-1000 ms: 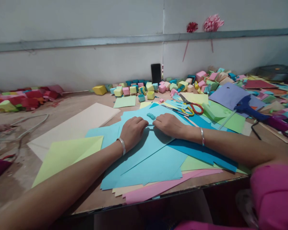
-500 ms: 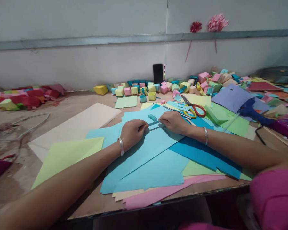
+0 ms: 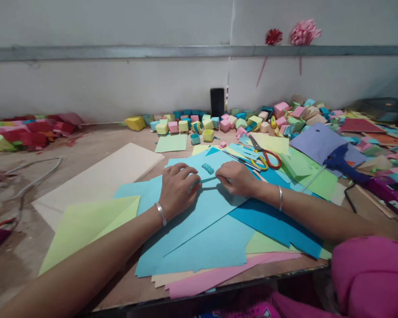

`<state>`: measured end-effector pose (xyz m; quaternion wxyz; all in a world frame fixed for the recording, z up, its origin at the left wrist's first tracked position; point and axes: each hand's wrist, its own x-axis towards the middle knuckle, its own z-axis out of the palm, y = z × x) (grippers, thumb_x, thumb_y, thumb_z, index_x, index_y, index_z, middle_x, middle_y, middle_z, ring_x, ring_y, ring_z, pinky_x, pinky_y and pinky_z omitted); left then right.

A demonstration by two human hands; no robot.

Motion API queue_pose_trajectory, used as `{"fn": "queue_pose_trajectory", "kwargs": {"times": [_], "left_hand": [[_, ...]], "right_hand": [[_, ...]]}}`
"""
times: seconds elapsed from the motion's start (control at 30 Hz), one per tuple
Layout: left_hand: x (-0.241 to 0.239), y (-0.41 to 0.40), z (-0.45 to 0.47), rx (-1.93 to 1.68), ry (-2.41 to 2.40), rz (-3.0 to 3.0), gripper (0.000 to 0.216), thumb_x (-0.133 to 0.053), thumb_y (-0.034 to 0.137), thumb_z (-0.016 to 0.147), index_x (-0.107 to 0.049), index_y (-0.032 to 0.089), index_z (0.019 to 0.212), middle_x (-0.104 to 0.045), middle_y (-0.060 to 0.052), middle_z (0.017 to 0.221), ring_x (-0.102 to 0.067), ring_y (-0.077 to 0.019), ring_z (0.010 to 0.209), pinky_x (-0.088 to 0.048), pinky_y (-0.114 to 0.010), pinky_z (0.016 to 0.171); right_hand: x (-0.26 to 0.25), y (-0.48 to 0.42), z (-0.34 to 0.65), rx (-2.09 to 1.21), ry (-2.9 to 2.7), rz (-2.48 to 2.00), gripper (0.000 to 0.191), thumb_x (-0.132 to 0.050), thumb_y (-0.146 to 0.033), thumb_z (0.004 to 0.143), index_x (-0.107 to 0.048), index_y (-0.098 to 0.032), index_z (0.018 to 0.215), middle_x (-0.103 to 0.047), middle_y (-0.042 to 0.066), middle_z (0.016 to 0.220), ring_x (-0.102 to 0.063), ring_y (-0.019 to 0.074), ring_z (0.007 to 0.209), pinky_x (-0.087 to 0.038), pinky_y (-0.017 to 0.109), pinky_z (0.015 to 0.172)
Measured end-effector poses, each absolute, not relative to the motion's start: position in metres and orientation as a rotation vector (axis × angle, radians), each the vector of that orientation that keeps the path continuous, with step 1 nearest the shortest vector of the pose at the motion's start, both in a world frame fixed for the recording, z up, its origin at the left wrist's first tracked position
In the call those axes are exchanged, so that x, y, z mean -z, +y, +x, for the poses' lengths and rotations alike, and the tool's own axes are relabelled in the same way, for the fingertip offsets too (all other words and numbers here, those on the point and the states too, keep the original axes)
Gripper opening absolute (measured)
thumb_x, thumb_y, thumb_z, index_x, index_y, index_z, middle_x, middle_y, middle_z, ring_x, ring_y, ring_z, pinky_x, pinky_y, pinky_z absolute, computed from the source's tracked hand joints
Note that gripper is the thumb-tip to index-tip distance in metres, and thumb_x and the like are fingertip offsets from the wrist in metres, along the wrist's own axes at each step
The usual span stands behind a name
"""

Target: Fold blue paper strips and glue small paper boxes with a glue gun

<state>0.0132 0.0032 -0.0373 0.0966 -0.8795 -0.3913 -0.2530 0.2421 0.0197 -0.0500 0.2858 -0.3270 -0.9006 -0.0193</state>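
My left hand (image 3: pixel 177 187) and my right hand (image 3: pixel 237 178) rest on a stack of light blue paper sheets (image 3: pixel 202 221), fingers curled. Between them they pinch a narrow light blue paper strip (image 3: pixel 208 179), one end in each hand. Just beyond the strip lies a small pleated blue paper piece (image 3: pixel 207 168). Each wrist wears a silver bangle. Darker blue, green and pink sheets lie under the stack.
Scissors with red and yellow handles (image 3: pixel 265 157) lie right of my hands, and a blue glue gun (image 3: pixel 343 159) farther right. Several small paper cubes (image 3: pixel 202 123) line the wall by a black phone (image 3: pixel 216 101). A cream sheet (image 3: pixel 99 176) and cable (image 3: pixel 36 174) lie left.
My hands have drawn slightly nearer to me and gripped the strip more tightly; the view shifted a little to the right.
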Motion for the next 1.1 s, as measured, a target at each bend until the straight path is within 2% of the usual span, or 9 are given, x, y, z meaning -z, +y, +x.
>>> {"fn": "queue_pose_trajectory", "kwargs": {"times": [0.07,0.13,0.23,0.4,0.6,0.77,0.9,1.0,1.1], "left_hand": [[0.034,-0.005,0.018,0.778,-1.066,-2.595,0.019,-0.06,0.03,0.088,-0.069,0.021,0.102,-0.075,-0.006,0.095,-0.059,-0.0296,0.103,-0.032,-0.046,0.086],[0.032,-0.01,0.023,0.766,-0.986,-2.635,0.015,-0.056,0.028,0.092,-0.069,0.02,0.094,-0.075,-0.004,0.083,-0.061,-0.0263,0.097,-0.031,-0.046,0.087],[0.034,-0.01,0.027,0.745,-0.958,-2.687,0.023,-0.05,0.022,0.095,-0.068,0.02,0.08,-0.072,-0.001,0.071,-0.062,-0.0216,0.085,-0.031,-0.044,0.087],[0.038,0.007,0.016,0.776,-1.101,-2.678,0.021,-0.053,0.02,0.093,-0.07,0.02,0.08,-0.073,-0.002,0.071,-0.063,-0.0207,0.079,-0.032,-0.042,0.081],[0.039,0.029,-0.004,0.82,-1.355,-2.575,0.026,-0.052,0.02,0.09,-0.069,0.018,0.07,-0.07,-0.006,0.066,-0.062,-0.0226,0.073,-0.035,-0.038,0.071],[0.038,0.029,-0.001,1.281,-1.513,-2.761,0.024,-0.053,0.029,0.09,-0.073,0.019,0.081,-0.071,-0.005,0.071,-0.061,-0.0191,0.072,-0.044,-0.033,0.071],[0.037,0.015,0.012,1.768,-1.971,-2.982,0.027,-0.066,0.039,0.081,-0.074,0.015,0.09,-0.068,-0.003,0.066,-0.057,-0.0144,0.059,-0.046,-0.028,0.058],[0.036,0.009,0.018,2.06,-2.155,-2.896,0.029,-0.064,0.041,0.083,-0.072,0.014,0.075,-0.064,-0.003,0.061,-0.053,-0.0116,0.054,-0.045,-0.026,0.055],[0.034,0.014,0.014,2.23,-2.364,-2.771,0.034,-0.066,0.04,0.082,-0.066,0.014,0.061,-0.063,-0.003,0.059,-0.05,-0.0093,0.052,-0.043,-0.024,0.051]], "right_hand": [[0.048,0.011,0.235,0.174,-2.443,-0.779,0.019,-0.048,-0.014,0.086,-0.063,-0.014,0.075,-0.059,0.005,0.067,-0.048,0.0172,0.066,-0.03,0.031,0.063],[0.047,0.004,0.23,0.285,-2.453,-0.702,0.025,-0.044,-0.015,0.09,-0.061,-0.015,0.071,-0.057,0.004,0.064,-0.044,0.0167,0.063,-0.028,0.031,0.062],[0.047,0.004,0.228,0.356,-2.428,-0.635,0.028,-0.043,-0.013,0.09,-0.06,-0.016,0.069,-0.056,0.003,0.062,-0.042,0.0162,0.061,-0.026,0.031,0.06],[0.051,0.03,0.25,0.251,-2.342,-0.754,0.021,-0.046,-0.008,0.083,-0.062,-0.017,0.072,-0.059,0.004,0.063,-0.05,0.0166,0.065,-0.031,0.03,0.063],[0.042,0.056,0.278,0.01,-1.908,-1.126,0.018,-0.052,-0.016,0.083,-0.063,-0.019,0.069,-0.065,0.003,0.068,-0.057,0.0163,0.066,-0.04,0.028,0.065],[0.028,0.038,0.261,-0.387,-1.77,-1.175,0.016,-0.057,-0.02,0.082,-0.066,-0.019,0.069,-0.063,-0.001,0.059,-0.056,0.0126,0.056,-0.042,0.023,0.057],[0.029,0.013,0.236,-0.64,-1.917,-1.08,0.013,-0.06,-0.022,0.084,-0.072,-0.018,0.08,-0.07,-0.001,0.065,-0.058,0.0105,0.054,-0.044,0.022,0.057],[0.03,0.006,0.229,-0.746,-1.979,-1.082,0.012,-0.061,-0.02,0.083,-0.074,-0.018,0.084,-0.072,-0.001,0.067,-0.061,0.0105,0.056,-0.045,0.021,0.058],[0.03,0.01,0.234,-0.8,-1.987,-1.201,0.013,-0.062,-0.02,0.082,-0.072,-0.018,0.073,-0.071,-0.002,0.061,-0.06,0.0106,0.053,-0.044,0.021,0.054]]}}
